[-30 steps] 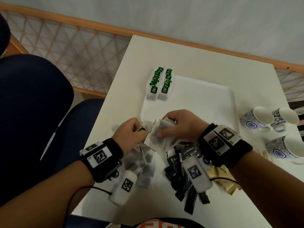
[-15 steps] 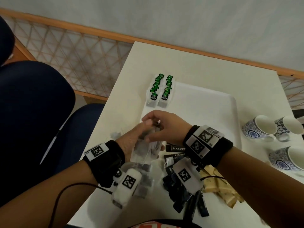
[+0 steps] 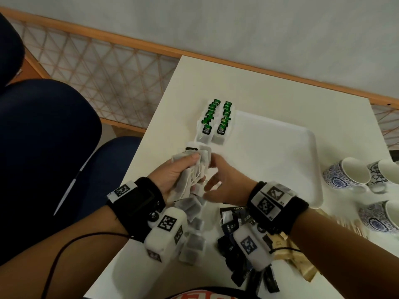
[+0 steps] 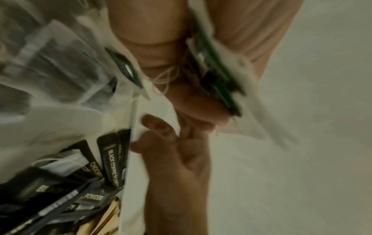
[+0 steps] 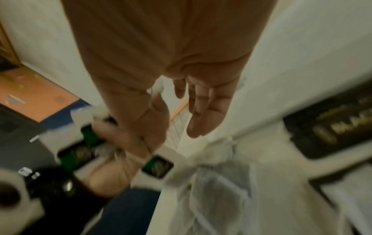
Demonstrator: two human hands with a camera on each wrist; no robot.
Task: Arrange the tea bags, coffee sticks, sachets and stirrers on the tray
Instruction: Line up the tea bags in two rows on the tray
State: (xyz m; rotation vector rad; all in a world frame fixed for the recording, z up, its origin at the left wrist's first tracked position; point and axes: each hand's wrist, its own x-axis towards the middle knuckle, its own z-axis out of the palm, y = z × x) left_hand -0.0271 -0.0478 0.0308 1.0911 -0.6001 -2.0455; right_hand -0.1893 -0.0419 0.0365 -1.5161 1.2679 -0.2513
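Tea bags half sorted, the rest not yet begun.

A bunch of tea bags [image 3: 195, 169] sits in the middle of the head view, gripped in the curled fingers of the left hand [image 3: 172, 173], just off the near left corner of the white tray [image 3: 280, 152]; the right hand [image 3: 224, 182] is beside it with fingers loose and apart, holding nothing as far as I can tell. Two neat rows of green-tagged tea bags [image 3: 214, 121] already lie along the tray's left edge. Still loose on the desk [image 3: 269, 89]: more tea bags [image 3: 193, 240] at lower centre, black coffee sticks [image 3: 235, 247] to their right, tan sachets [image 3: 289, 255] beyond those, and wooden stirrers [image 3: 345, 225] at the right. By my reckoning only a small part is done. Patterned cups [image 3: 347, 173] stand at the right edge.
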